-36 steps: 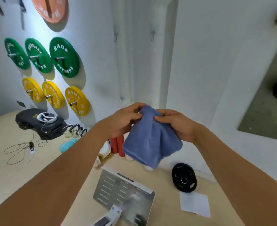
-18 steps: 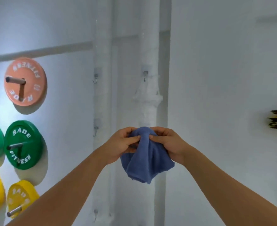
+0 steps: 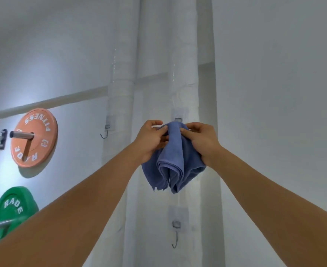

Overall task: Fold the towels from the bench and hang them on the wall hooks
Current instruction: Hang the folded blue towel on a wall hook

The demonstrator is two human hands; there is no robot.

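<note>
A folded blue towel (image 3: 175, 160) hangs in bunched layers against the white pillar. My left hand (image 3: 151, 140) pinches its top edge from the left, and my right hand (image 3: 201, 140) pinches it from the right. The towel's top sits right at the upper wall hook (image 3: 178, 119); only the hook's mount shows, its prong is hidden by the cloth. A second hook (image 3: 105, 131) is on the pipe to the left, bare. A third hook (image 3: 175, 236) hangs bare below the towel.
An orange weight plate (image 3: 34, 137) and a green plate (image 3: 14, 211) sit on wall pegs at the left. White vertical pipes (image 3: 122, 93) run up the wall behind my hands.
Both hands have lifted the blue towel from waist height up to the upper hook on the pillar. The view has tilted up from the floor to the wall.
</note>
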